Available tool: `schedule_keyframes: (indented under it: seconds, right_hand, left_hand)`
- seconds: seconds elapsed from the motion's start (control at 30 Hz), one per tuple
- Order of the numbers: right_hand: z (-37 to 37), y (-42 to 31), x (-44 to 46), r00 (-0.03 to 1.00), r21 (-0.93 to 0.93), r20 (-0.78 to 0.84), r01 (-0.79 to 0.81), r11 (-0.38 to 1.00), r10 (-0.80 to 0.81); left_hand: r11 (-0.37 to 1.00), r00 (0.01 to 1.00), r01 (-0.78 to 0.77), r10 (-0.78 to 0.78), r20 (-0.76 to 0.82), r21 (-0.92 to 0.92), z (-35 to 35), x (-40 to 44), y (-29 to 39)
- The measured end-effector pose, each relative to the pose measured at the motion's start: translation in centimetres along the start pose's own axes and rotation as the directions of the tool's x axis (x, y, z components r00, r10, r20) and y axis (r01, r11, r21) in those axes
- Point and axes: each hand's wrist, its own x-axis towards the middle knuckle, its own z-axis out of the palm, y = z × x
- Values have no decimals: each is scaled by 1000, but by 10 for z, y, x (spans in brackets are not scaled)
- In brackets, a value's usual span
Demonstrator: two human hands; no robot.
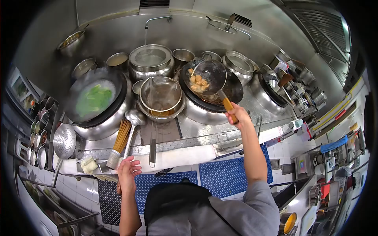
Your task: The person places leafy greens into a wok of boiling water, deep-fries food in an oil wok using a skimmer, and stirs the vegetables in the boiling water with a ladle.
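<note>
My right hand (238, 114) is gripping the wooden handle (226, 101) of a wire strainer (215, 80), the fingers wrapping closely around its lower end. I am holding the strainer over the right wok (234, 88), which is sitting in the right half of the steel surface (268, 122), back from its front edge. Browned pieces (199, 84) are lying at the left side of the mesh; I cannot tell whether all are resting inside the rim or some are lying in the wok.

My left hand (128, 173) is hanging by the surface's front edge, left of its middle, the fingers standing loosely spread and slightly curled. It is hovering near a steel ladle (136, 117); I cannot tell whether I am touching it. Just left of the ladle, a bamboo brush (120, 139) is pointing its bound end toward the front edge.

Between the woks, a second strainer (160, 94) is resting over a metal bowl (180, 112), its long handle reaching toward the front edge. Nearer the left edge, the left wok (103, 72) is holding green leaves (97, 98) in cloudy liquid. A perforated skimmer (64, 141) is showing at the front left corner.
</note>
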Motion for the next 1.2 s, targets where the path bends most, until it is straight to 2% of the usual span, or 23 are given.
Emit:
schedule_keyframes:
  seconds: [0.13, 0.27, 0.6, 0.87, 1.03, 1.17, 1.2]
  right_hand:
    - [10, 22, -47, 971, -271, -53, 210, 939, -232]
    - [22, 28, -40, 935, -383, -60, 302, 873, -349]
    - [49, 16, -42, 900, -411, -70, 367, 835, -431]
    - [28, 43, -50, 934, -537, -59, 269, 800, -353]
    - [-1, 50, -72, 912, -668, -59, 267, 694, -407]
    - [-5, 58, -20, 858, -767, -69, 281, 578, -509]
    - [-26, 79, 28, 771, -857, -2, 327, 398, -637]
  left_hand:
    - [1000, 1000, -2, 2, -26, -3, -3, 3, -1]
    - [999, 999, -39, 39, 0, -5, 7, 7, 3]
    - [999, 995, -41, 39, 93, 13, 29, 14, 3]
    - [1000, 995, -23, 24, 96, -7, 30, 19, -4]
    - [999, 999, 12, -11, 33, -33, 19, 16, -5]
    - [999, 999, 2, 1, 39, -54, 18, 20, -11]
    - [998, 999, 0, 2, 49, -56, 21, 20, -9]
